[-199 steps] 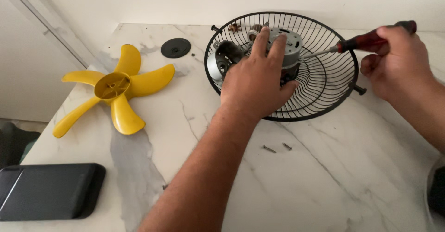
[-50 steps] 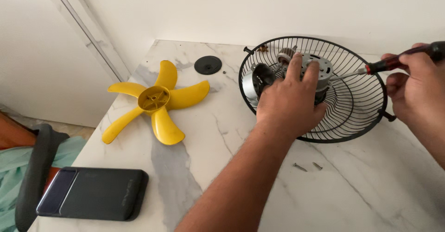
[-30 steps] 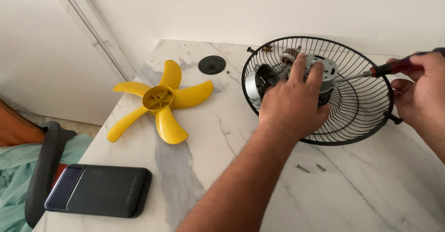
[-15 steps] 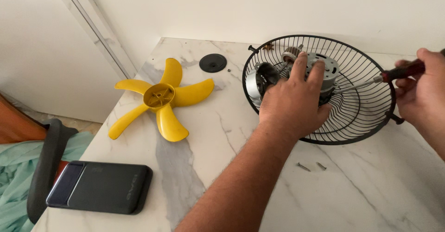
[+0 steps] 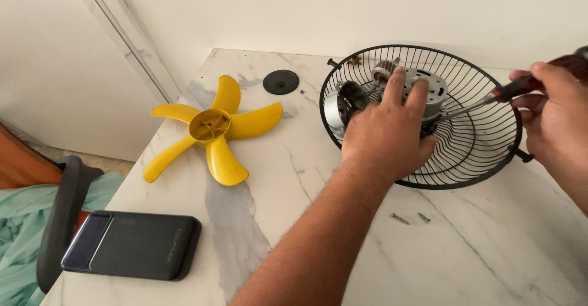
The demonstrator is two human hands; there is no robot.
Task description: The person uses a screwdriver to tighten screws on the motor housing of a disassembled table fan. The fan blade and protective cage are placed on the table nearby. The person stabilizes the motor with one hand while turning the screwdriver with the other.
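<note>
A black wire fan guard [image 5: 484, 159] lies on the white marble table [image 5: 490, 251] with a grey fan motor [image 5: 432, 89] in its middle. My left hand [image 5: 389, 134] presses down on the motor and guard, fingers spread over the housing. My right hand [image 5: 554, 113] grips a red-handled screwdriver [image 5: 520, 87]; its metal shaft points left into the motor. Two loose screws [image 5: 410, 218] rest on the table just in front of the guard.
A yellow five-bladed fan propeller [image 5: 211, 128] lies to the left. A round black cap [image 5: 281, 81] sits near the wall. A dark flat device [image 5: 131, 245] rests at the table's front left corner. A chair arm [image 5: 61, 220] and green cloth [image 5: 18, 232] are beyond the left edge.
The view has shifted left, showing more of the chair and cloth. My right hand and the screwdriver shifted a little at the motor; my left hand stays on it.
</note>
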